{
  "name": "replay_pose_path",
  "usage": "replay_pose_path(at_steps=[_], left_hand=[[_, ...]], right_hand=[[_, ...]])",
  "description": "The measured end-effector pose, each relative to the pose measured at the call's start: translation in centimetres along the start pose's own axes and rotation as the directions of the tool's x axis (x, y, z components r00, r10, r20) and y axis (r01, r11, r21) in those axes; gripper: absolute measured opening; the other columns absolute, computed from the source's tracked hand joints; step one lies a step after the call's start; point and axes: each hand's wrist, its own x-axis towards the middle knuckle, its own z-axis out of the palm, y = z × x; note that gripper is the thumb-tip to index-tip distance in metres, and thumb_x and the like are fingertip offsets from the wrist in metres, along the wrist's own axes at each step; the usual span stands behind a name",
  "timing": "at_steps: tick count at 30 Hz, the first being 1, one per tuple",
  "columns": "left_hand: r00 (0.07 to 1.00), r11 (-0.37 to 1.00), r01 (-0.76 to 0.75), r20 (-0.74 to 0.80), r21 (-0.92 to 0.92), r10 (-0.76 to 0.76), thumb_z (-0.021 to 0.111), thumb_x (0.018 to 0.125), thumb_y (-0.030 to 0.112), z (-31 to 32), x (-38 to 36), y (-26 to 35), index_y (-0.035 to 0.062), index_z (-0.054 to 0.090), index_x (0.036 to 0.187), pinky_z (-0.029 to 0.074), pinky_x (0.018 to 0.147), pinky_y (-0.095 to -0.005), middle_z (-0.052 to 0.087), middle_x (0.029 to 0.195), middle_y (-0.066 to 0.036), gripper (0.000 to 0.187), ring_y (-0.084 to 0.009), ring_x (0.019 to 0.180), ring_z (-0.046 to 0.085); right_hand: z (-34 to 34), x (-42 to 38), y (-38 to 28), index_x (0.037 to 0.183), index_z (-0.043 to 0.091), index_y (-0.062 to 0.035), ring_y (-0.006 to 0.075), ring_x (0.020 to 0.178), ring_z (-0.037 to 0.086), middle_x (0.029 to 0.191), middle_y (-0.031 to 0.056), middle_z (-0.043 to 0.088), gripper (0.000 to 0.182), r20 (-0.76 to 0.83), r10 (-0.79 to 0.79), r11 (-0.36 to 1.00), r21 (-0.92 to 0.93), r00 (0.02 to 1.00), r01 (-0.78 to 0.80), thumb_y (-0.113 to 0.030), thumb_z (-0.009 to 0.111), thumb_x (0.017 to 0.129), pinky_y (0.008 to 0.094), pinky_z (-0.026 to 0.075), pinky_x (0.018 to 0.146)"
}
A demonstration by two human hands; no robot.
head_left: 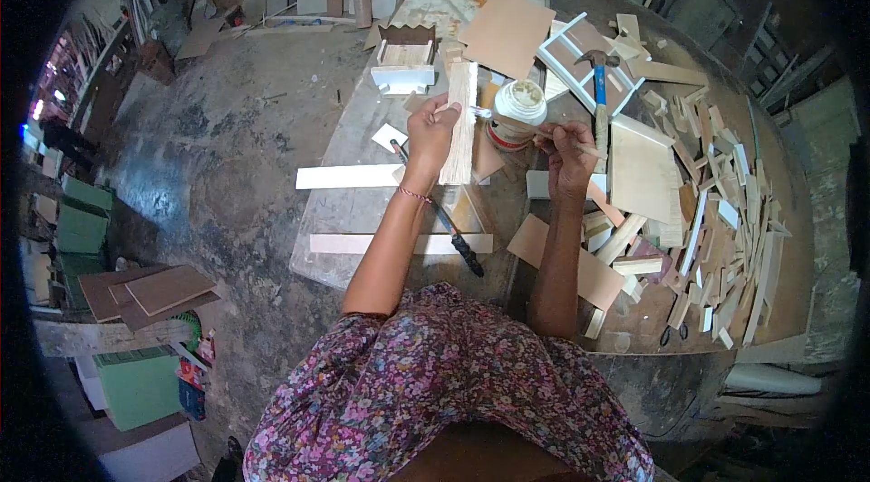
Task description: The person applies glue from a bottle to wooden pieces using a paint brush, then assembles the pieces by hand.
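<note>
My left hand (pixel 430 139) is closed on the side of a pale wooden board (pixel 462 133), held lengthwise over the table. My right hand (pixel 567 154) pinches a thin wooden stick (pixel 591 151) that points left across the front of an open white jar (pixel 519 104). Whitish paste shows inside the jar's mouth. A white dab (pixel 480 111) lies at the board's right edge, in line with the stick. Under my left forearm lies a long thin tool (pixel 466 254) with a black grip.
White strips (pixel 349 177) lie on the table at left, below a small wooden box (pixel 404 65). A blue-handled hammer (pixel 599 83) rests over a white frame (pixel 555 52). Many wood offcuts (pixel 716 201) are heaped at right. Thin brown panels (pixel 509 31) lie at the back.
</note>
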Motion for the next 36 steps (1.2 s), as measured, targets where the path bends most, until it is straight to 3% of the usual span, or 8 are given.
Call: replay_pose_path(at_steps=[4,10,13,19,22,28,36], left_hand=[[1.000,1.000,0.014,0.016,-0.017,-0.013,0.051,0.077,0.008,-0.1,0.0,0.2,-0.0069,0.046,0.101,0.040,0.053,-0.0187,0.058,0.074,-0.007,0.028,-0.0075,0.061,0.051],[0.999,0.999,0.033,0.019,-0.029,-0.032,0.050,0.077,0.008,-0.4,0.2,-0.7,-0.0075,0.045,0.102,0.040,0.055,-0.0192,0.058,0.077,-0.008,0.029,-0.0082,0.062,0.052],[0.996,0.997,0.072,0.053,-0.007,-0.071,0.050,0.077,0.008,-0.4,0.0,-0.5,-0.0080,0.045,0.102,0.041,0.056,-0.0190,0.058,0.079,-0.008,0.030,-0.0083,0.063,0.052],[0.998,0.998,0.045,0.036,-0.048,-0.044,0.050,0.077,0.007,-0.4,0.2,-0.5,-0.0077,0.046,0.101,0.041,0.056,-0.0190,0.057,0.080,-0.008,0.028,-0.0083,0.064,0.052],[1.000,0.998,-0.004,-0.005,-0.067,0.004,0.050,0.077,0.007,-0.3,0.3,-0.5,-0.0075,0.047,0.100,0.041,0.056,-0.0192,0.058,0.080,-0.008,0.027,-0.0082,0.064,0.052],[0.998,0.998,0.054,0.028,-0.044,-0.053,0.050,0.077,0.006,-0.4,0.2,-0.6,-0.0080,0.046,0.100,0.041,0.058,-0.0188,0.057,0.082,-0.008,0.028,-0.0082,0.066,0.052],[1.000,0.999,0.019,0.016,-0.049,-0.018,0.051,0.077,0.007,-0.2,0.2,-0.3,-0.0089,0.045,0.102,0.041,0.058,-0.0192,0.057,0.082,-0.007,0.030,-0.0081,0.066,0.052]], right_hand=[[-0.5,-0.1,-0.3,0.085,0.044,-0.0032,0.0200,0.067,0.056,0.077,0.0144,0.057,0.012,0.064,0.040,0.999,0.007,0.997,-0.040,-0.004,0.051,0.076,0.0290,0.047,0.061],[-0.6,-0.2,-0.2,0.087,0.044,-0.0031,0.0199,0.070,0.056,0.081,0.0151,0.056,0.013,0.044,0.015,0.999,0.034,0.999,-0.017,-0.004,0.051,0.076,0.0293,0.047,0.063],[-0.3,-0.1,0.2,0.087,0.043,-0.0022,0.0186,0.074,0.055,0.085,0.0149,0.056,0.017,-0.040,0.014,0.999,0.051,0.999,-0.012,-0.004,0.054,0.074,0.0268,0.044,0.065],[-1.3,0.2,1.0,0.087,0.043,-0.0026,0.0207,0.073,0.056,0.081,0.0148,0.056,0.012,-0.027,-0.001,0.999,-0.037,1.000,0.000,-0.003,0.050,0.076,0.0306,0.048,0.065],[-1.3,-0.2,0.5,0.087,0.043,-0.0024,0.0207,0.072,0.056,0.081,0.0151,0.056,0.013,0.056,0.042,0.997,0.055,0.998,-0.045,-0.003,0.050,0.076,0.0302,0.047,0.064],[-0.6,-0.3,0.1,0.088,0.043,-0.0024,0.0205,0.071,0.056,0.081,0.0152,0.056,0.014,0.047,0.045,0.998,0.036,0.998,-0.047,-0.003,0.050,0.076,0.0294,0.047,0.064],[-0.1,-0.4,0.2,0.089,0.045,-0.0016,0.0169,0.066,0.054,0.082,0.0108,0.055,0.016,0.051,0.046,0.998,0.044,0.998,-0.049,-0.003,0.053,0.075,0.0256,0.046,0.062]])
